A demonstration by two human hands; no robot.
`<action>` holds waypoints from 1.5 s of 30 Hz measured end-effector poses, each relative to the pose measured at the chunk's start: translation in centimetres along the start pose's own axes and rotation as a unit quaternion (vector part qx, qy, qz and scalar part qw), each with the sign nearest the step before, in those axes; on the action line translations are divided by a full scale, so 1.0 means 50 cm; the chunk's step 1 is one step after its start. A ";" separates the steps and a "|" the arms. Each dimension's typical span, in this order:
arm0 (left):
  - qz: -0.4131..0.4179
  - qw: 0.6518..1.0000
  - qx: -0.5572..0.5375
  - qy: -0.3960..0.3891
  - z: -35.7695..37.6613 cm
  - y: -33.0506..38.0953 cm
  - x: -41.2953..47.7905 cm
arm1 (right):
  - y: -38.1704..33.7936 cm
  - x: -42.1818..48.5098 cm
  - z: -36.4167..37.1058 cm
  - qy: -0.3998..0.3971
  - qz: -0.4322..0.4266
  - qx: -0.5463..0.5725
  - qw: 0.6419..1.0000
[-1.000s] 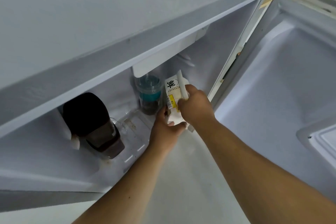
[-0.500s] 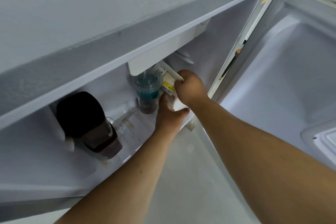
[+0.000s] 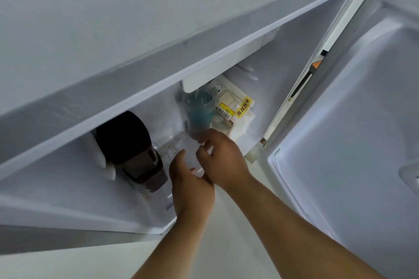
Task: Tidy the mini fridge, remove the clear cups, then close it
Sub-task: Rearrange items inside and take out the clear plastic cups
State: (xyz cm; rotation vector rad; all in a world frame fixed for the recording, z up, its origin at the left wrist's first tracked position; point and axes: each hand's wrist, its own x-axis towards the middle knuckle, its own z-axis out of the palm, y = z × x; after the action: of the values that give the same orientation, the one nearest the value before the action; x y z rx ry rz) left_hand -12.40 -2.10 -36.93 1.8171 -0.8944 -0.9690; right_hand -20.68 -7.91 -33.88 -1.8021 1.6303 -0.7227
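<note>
The clear cup (image 3: 199,113), tinted blue-green inside, stood upright at centre frame against the back wall of the mini fridge (image 3: 283,79), tucked partly under a white housing (image 3: 204,75). Touching it on the right leaned a white packaged item (image 3: 235,108) with yellow labels. The right hand (image 3: 223,161) was at the cup's base, fingers curled and loosely parted, gripping nothing. The left hand (image 3: 192,186), lower centre, was spread with thumb raised, also empty. The step in hand appeared to be cup removal. The next move would call for closing on the cup's lower wall and drawing it down and forward, clear of the housing. Room was tight above and right. A dark-lidded jar (image 3: 133,154) lay tilted at left, well apart. The open door (image 3: 353,142) filled the right of frame.
</note>
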 end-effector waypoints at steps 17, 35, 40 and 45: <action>-0.003 0.997 0.069 -0.023 -0.028 0.006 0.007 | -0.021 0.027 0.050 -0.007 0.042 -0.023 0.999; -0.054 0.943 -0.322 0.058 -0.005 0.188 0.131 | -0.080 0.180 -0.100 0.005 -0.078 -0.186 0.980; -0.044 0.954 -0.288 0.073 0.007 0.201 0.133 | -0.078 0.171 -0.094 0.028 -0.092 -0.183 0.978; -0.003 0.960 -0.275 0.060 -0.001 0.177 0.090 | -0.060 0.111 -0.106 0.059 -0.104 -0.152 0.981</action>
State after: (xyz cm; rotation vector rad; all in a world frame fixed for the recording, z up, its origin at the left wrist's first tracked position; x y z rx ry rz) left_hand -12.05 -9.21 -30.03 1.3826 -0.4782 -0.9821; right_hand -22.00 -13.58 -28.07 -2.2100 1.7201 -0.7125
